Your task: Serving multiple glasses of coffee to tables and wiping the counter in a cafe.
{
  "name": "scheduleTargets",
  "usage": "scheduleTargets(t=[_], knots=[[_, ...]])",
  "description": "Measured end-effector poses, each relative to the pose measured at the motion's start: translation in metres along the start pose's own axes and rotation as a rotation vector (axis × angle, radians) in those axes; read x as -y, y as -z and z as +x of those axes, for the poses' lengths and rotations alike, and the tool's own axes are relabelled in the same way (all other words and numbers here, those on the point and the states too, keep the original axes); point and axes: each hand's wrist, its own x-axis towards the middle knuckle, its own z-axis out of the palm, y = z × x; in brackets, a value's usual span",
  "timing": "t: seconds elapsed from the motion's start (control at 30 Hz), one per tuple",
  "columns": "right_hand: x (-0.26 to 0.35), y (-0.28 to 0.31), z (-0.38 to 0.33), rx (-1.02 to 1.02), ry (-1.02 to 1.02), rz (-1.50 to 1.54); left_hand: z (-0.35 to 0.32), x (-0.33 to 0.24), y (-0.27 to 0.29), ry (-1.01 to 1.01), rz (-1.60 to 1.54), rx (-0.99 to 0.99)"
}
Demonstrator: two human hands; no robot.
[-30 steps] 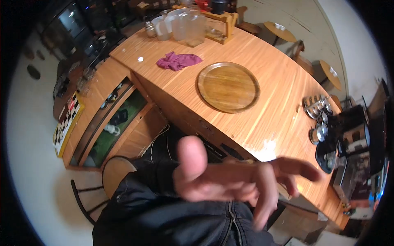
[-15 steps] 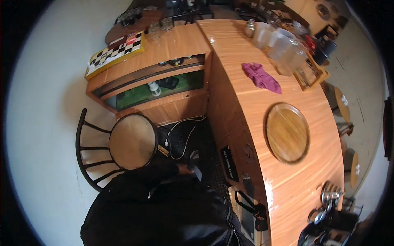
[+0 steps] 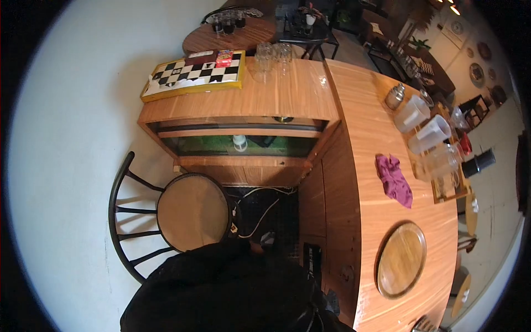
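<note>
My left hand [image 3: 256, 248] shows only as a small patch past the end of a black sleeve [image 3: 204, 268], low in the head view. Its fingers are too small and dark to make out, and I cannot tell whether it holds anything. A shoe [image 3: 267, 239] is just beyond it on the black floor mat. To its left stands a round-seated chair [image 3: 193, 213] with a black curved back. My right hand is out of sight. On the wooden counter to the right lie a round wooden tray [image 3: 402, 260] and a crumpled purple cloth [image 3: 394, 181].
Clear pitchers [image 3: 430, 134] and a metal shaker [image 3: 395, 96] stand along the counter's far right. A checkered game board [image 3: 193, 76] and upturned glasses [image 3: 264, 55] sit on the glass-fronted cabinet [image 3: 249, 145]. White cables [image 3: 260, 217] run over the floor.
The view has tilted up and turned, so the cabinet, tray and cloth appear lower and more of the room behind shows. A pale item beside my left hand is no longer visible.
</note>
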Motion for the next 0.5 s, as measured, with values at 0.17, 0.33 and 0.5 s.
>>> scheduleTargets(t=[0.17, 0.33, 0.5], knots=[[0.019, 0.027, 0.063, 0.02, 0.046, 0.063, -0.006, -0.022, 0.016, 0.024, -0.08, 0.017], [0.04, 0.035, 0.111, 0.073, 0.083, 0.132, -0.052, -0.072, 0.018, 0.064, -0.185, 0.023], [0.046, 0.052, 0.143, 0.129, 0.127, 0.17, -0.063, -0.095, 0.026, 0.077, -0.286, 0.009]])
